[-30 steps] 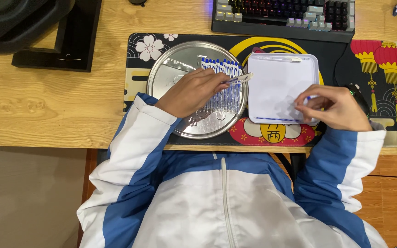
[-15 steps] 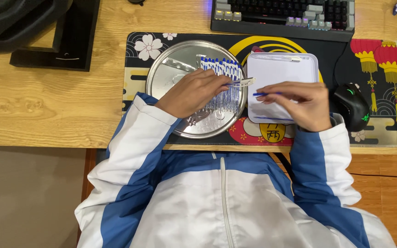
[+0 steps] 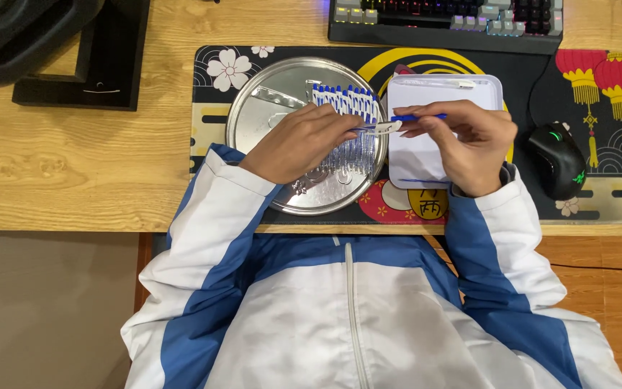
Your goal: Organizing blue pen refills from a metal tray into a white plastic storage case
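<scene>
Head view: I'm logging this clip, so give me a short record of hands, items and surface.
left hand: over the round metal tray, pinching a clear pen barrel
right hand: holds a thin blue refill at the barrel's end
tray contents: row of blue-capped pens
beside tray: white rectangular tray
surface: patterned desk mat on a wooden desk
nearby: keyboard, black mouse
</scene>
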